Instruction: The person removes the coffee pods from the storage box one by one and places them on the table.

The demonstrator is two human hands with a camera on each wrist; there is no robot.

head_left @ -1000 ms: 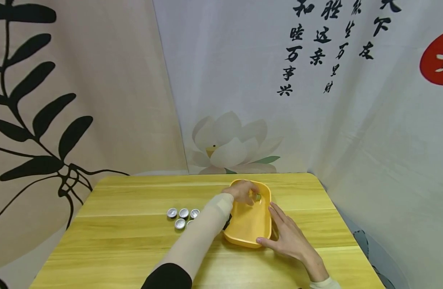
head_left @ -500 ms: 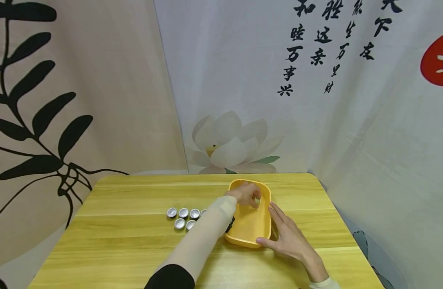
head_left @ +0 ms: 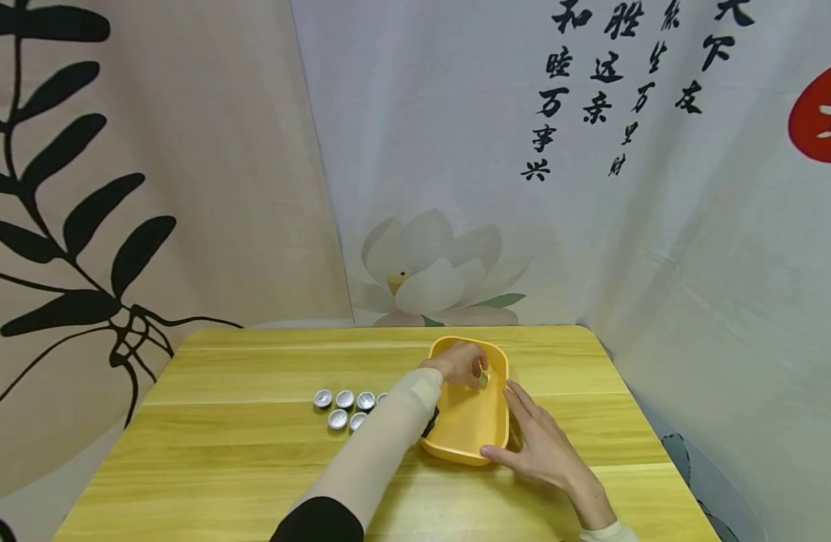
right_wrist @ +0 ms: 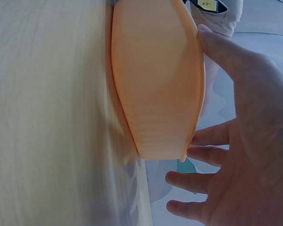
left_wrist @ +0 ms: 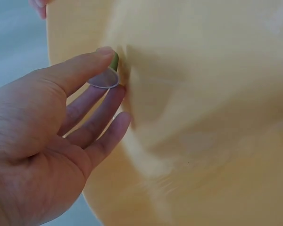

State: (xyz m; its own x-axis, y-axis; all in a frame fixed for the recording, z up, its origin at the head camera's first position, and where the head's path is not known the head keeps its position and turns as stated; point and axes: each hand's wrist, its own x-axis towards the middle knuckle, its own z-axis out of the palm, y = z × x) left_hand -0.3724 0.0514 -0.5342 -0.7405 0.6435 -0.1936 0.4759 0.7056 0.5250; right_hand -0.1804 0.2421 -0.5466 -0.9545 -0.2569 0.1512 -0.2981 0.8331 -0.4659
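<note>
5 small round silvery caps (head_left: pixel 344 407) are sitting left of my sleeve on the pale wooden table (head_left: pixel 219 444). My left hand (head_left: pixel 459 364) is pinching 1 more cap (left_wrist: pixel 105 77) over the far end of the smooth yellow tray (head_left: pixel 464 421); only my left wrist view is showing its green edge. My right hand (head_left: pixel 540 444) is lying flat and relaxed, touching the tray's right wall.

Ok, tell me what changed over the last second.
The left hand, pinching a small silver cap, shifted slightly right and lower inside the yellow tray; the cap stays held. The right hand still rests against the tray's right side, and the caps on the table kept their places.
</note>
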